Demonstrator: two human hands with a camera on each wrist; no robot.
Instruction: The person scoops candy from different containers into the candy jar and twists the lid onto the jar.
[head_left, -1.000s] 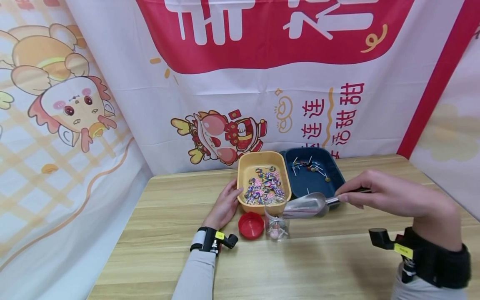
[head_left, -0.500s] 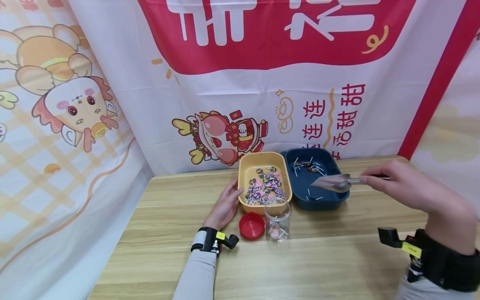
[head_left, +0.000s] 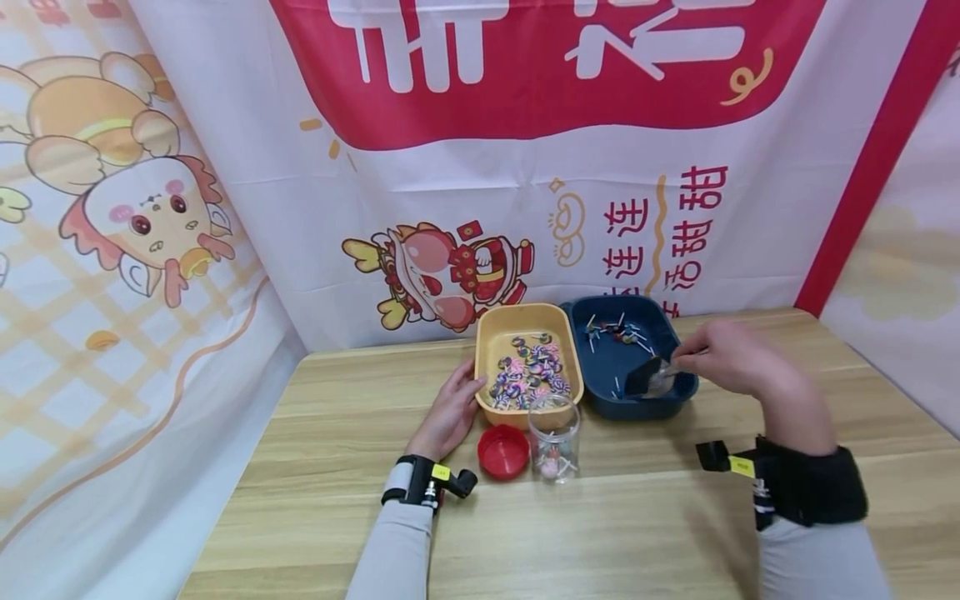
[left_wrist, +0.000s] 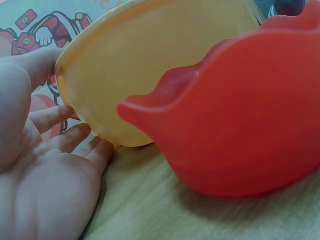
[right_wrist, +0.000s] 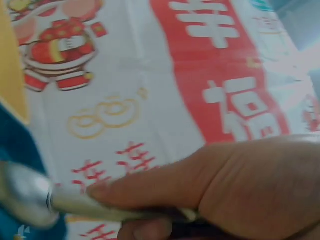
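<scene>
My right hand [head_left: 723,358] grips the handle of a metal scoop [head_left: 660,382], whose blade dips into the near end of the dark blue bin [head_left: 611,367]. Several small lollipops [head_left: 618,333] lie toward that bin's back, with a few near the scoop. In the right wrist view, thumb and fingers wrap the scoop's handle [right_wrist: 85,204]. My left hand [head_left: 447,408] rests against the left side of the yellow bin [head_left: 487,337], fingers fairly straight and thumb at the rim. Many swirl-patterned lollipops [head_left: 528,375] fill its near part. A clear jar [head_left: 555,442] stands in front, with a few lollipops at its bottom.
A red scalloped lid [head_left: 503,452] lies left of the jar, close to my left wrist; it looms large in the left wrist view. The two bins stand side by side at the back of the wooden table [head_left: 360,467], before a printed cloth backdrop [head_left: 300,208].
The scoop has gone from the jar's mouth rightward over the blue bin, then down into its near end. My left hand, the jar and the bins stay put.
</scene>
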